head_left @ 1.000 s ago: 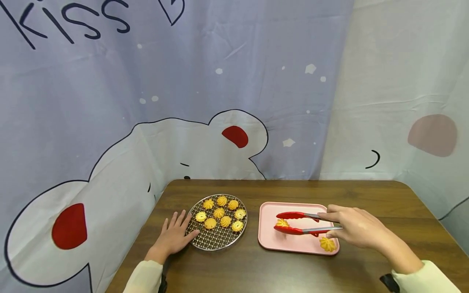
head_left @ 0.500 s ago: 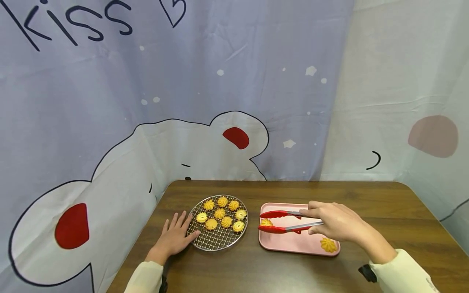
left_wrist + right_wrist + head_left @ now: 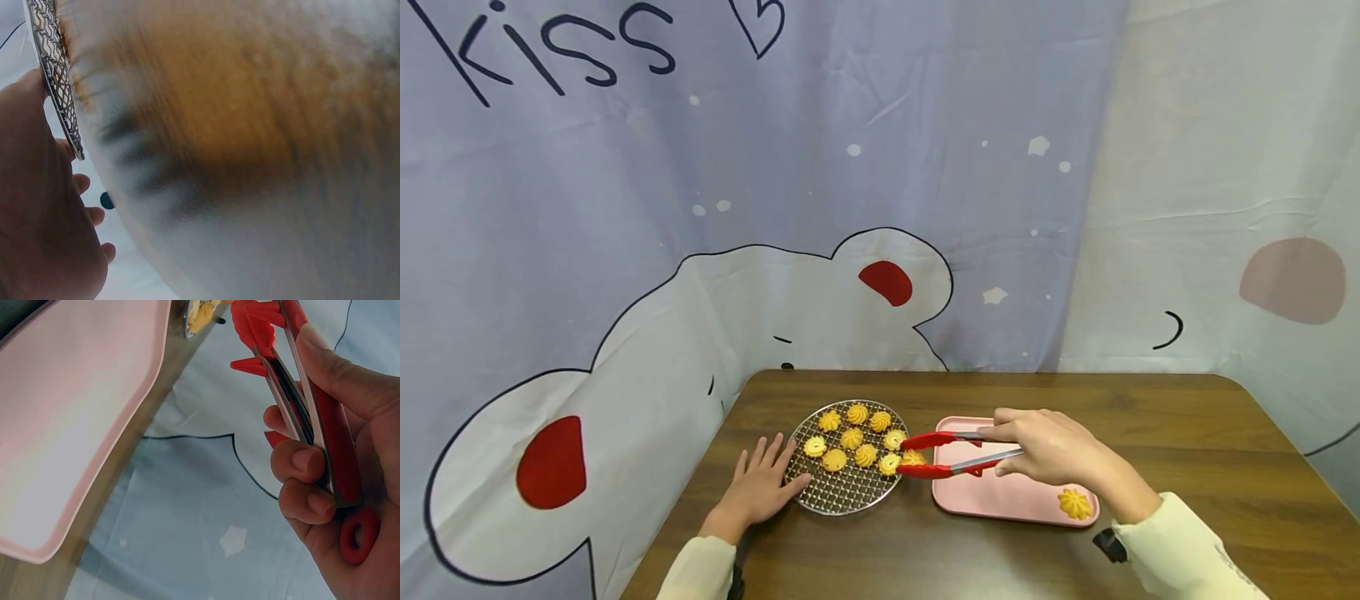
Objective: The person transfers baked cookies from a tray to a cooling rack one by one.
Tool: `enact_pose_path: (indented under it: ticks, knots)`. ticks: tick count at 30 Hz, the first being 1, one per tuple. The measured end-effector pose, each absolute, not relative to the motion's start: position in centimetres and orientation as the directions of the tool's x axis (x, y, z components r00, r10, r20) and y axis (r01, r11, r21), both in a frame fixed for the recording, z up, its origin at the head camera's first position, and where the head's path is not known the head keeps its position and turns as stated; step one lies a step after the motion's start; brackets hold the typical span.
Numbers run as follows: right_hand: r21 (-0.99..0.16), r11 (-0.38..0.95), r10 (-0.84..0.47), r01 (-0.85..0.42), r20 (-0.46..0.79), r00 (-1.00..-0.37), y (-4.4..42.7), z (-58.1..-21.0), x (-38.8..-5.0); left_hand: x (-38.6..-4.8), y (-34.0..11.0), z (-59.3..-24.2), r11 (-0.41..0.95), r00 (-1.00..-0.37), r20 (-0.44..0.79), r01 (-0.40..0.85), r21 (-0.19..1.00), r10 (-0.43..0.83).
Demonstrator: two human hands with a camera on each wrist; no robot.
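My right hand (image 3: 1048, 446) grips a pair of red-tipped metal tongs (image 3: 961, 469), its fingers curled round the handles in the right wrist view. A yellow piped cookie (image 3: 913, 458) sits between the tong tips, at the right rim of a round wire rack (image 3: 842, 492). Several similar cookies (image 3: 852, 437) lie on the rack's mesh. My left hand (image 3: 756, 487) rests with fingers spread at the rack's left edge, the thumb over its rim. Under the right forearm is a pink tray (image 3: 985, 500), with one cookie (image 3: 1075, 503) in its near right corner.
Both rack and tray stand on a brown wooden table (image 3: 895, 558). Behind the table hangs a printed curtain (image 3: 985, 167). A dark cable (image 3: 1333, 440) runs along the curtain at the right.
The right hand has moved left with the tongs, carrying the cookie from over the pink tray to the rack's right rim. My left hand has stayed in place.
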State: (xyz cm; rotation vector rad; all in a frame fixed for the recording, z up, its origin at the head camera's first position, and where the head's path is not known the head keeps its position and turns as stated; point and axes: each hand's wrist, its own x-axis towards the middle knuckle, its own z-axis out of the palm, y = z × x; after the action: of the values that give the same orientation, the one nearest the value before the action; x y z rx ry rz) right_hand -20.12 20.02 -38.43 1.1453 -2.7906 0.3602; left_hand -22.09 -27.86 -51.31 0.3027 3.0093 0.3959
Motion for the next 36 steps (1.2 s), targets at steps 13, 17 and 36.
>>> enact_pose_path:
  ticks: [13,17,36]
  knots:
    - [-0.215,0.637,-0.727,-0.740,0.151,-0.670,15.8,-38.4,-21.5,-22.1,-27.8,-51.1,0.958,-0.978,-0.093,0.161,0.235,0.188]
    - [-0.226,0.630,-0.735,-0.743,0.133,-0.665,14.2,-38.7,-22.0,-22.1,-27.7,-51.1,0.958,-0.977,-0.093,0.164,0.234,0.190]
    - [-0.207,0.605,-0.776,-0.769,0.063,-0.628,8.8,-40.2,-24.0,-22.1,-27.9,-51.5,0.949,-0.978,-0.058,0.181,0.258,0.202]
